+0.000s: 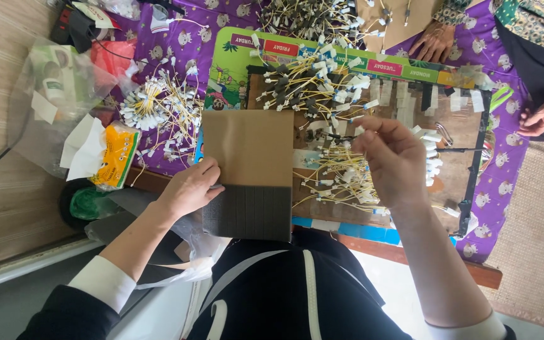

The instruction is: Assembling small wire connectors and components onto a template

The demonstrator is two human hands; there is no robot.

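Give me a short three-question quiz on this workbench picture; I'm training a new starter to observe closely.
1. True or false: the left hand rests on the cardboard stack.
2. What is the right hand over? A) a pile of yellow wires with white tips B) scissors C) a cup
3. What colour is the tablecloth?

Key: 1 true; 2 A; 3 purple.

The person wears a dark, near-black top with white cuffs showing at both pushed-up sleeves, at seven and five o'clock. Pale grey-white stripes run down the front of the dark garment at six o'clock. The left hand (190,189) and right hand (393,160) are bare.
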